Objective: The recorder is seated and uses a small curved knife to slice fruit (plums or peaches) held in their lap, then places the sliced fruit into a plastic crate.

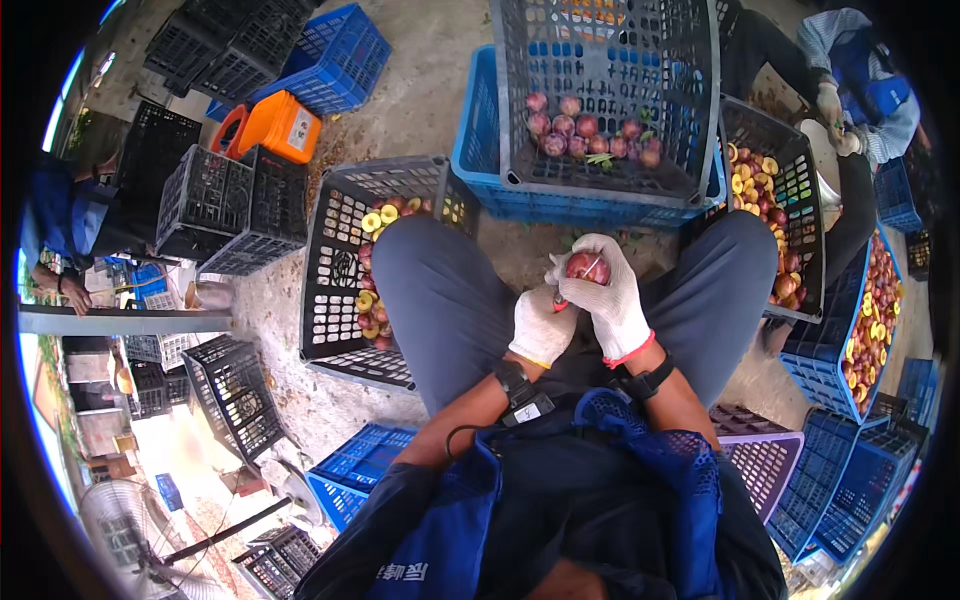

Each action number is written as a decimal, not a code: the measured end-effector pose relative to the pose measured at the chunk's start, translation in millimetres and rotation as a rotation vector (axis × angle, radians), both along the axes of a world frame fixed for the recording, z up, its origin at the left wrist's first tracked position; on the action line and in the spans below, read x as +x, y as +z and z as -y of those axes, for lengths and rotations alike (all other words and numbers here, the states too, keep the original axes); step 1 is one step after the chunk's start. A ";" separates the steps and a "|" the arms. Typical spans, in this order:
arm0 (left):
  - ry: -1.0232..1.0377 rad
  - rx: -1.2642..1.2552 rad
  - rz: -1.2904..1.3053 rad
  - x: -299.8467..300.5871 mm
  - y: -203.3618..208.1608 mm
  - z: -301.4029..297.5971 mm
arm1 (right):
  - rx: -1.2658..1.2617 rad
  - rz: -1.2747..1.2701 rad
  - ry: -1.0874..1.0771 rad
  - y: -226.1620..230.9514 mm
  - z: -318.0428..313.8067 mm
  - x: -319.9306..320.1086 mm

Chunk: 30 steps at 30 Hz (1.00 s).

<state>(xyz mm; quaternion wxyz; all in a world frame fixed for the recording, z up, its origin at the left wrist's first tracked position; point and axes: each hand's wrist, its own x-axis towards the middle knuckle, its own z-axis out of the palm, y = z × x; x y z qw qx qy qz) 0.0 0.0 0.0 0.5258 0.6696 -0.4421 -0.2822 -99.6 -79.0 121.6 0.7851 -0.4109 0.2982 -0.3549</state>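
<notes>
A dark red plum sits in the fingers of my right hand, which is gloved in white and closed around it. My left hand, also in a white glove, is closed on a small knife with a red handle. Its blade is hard to make out; a thin pale line crosses the plum's skin. Both hands meet between my knees. Ahead, a black crate holding whole plums is tilted toward me on a blue crate.
Black crates with cut plums stand by my left knee and right knee. A blue crate of cut plums is farther right. A co-worker sits at upper right; another person is at left. An orange container stands at upper left.
</notes>
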 end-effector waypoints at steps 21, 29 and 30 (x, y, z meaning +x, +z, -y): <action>0.079 0.024 0.300 3.8 14.5 15.8 | -0.769 -0.500 -0.097 -6.8 6.8 4.9; 0.010 0.016 0.024 6.2 30.2 11.7 | -0.062 -0.012 0.150 4.7 1.9 -7.5; 0.011 -0.003 -0.070 5.2 12.9 11.5 | -0.131 -0.072 0.215 5.5 3.6 -9.1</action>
